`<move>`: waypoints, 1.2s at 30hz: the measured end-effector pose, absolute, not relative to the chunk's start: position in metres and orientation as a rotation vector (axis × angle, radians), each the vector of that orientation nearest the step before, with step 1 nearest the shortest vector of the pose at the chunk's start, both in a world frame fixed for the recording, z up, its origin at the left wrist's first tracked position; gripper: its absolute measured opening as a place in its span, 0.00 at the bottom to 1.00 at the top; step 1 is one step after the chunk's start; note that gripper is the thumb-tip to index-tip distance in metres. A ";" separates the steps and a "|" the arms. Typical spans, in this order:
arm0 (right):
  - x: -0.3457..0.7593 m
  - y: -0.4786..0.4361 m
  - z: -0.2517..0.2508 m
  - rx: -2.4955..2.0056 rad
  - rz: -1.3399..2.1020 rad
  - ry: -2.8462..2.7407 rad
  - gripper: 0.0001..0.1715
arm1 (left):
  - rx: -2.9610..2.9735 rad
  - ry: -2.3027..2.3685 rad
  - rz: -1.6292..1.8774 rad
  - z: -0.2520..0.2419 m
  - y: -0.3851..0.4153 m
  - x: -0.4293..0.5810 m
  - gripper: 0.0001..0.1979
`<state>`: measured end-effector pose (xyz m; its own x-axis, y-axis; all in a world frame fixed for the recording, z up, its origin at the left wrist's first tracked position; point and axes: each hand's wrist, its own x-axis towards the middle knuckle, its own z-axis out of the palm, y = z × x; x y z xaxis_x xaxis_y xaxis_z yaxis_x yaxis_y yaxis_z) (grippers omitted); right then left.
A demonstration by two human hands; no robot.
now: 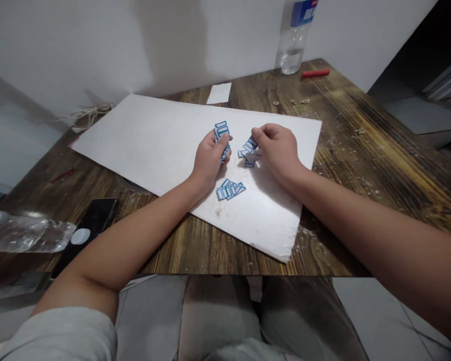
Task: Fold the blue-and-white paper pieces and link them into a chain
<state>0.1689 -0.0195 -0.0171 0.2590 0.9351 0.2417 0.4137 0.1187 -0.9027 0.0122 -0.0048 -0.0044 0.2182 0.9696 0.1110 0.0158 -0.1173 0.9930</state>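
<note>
Small white paper pieces edged in blue (221, 131) are gripped in my left hand (209, 156), between thumb and fingers, above the white board (165, 135). My right hand (280, 149) is closed, thumb against forefinger, at one end of more blue-edged paper pieces (250, 145). Some of these hang below its fingers, and I cannot tell which are held and which lie on the board. Nearer me, a loose overlapping pile of the same blue-edged pieces (230, 189) lies flat on the board.
The board rests on a dark wooden table (346, 165). A water bottle (293, 55) stands by the wall beside a red stick-like object (315, 73). A white paper scrap (219, 94) lies behind the board. On the left are a lying plastic bottle (33, 233), a black phone (97, 215) and a cable (92, 114).
</note>
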 end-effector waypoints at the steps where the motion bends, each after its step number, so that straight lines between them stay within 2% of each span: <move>1: 0.170 -0.018 -0.018 -1.467 0.610 -1.308 0.15 | 1.409 1.003 1.117 -0.005 -0.004 0.012 0.10; 5: 0.172 -0.013 -0.023 -1.442 0.558 -1.235 0.17 | 1.410 0.997 1.122 -0.005 -0.003 0.012 0.10; 11: 0.172 -0.010 -0.029 -1.430 0.667 -1.187 0.20 | 1.424 0.987 1.128 -0.006 -0.003 0.011 0.10; 26: 0.172 -0.010 -0.029 -1.418 0.638 -1.147 0.15 | 1.419 1.011 1.107 -0.006 -0.003 0.011 0.11; 36: 0.172 -0.014 -0.023 -1.402 0.531 -1.160 0.20 | 1.360 0.940 1.138 -0.003 -0.003 0.012 0.08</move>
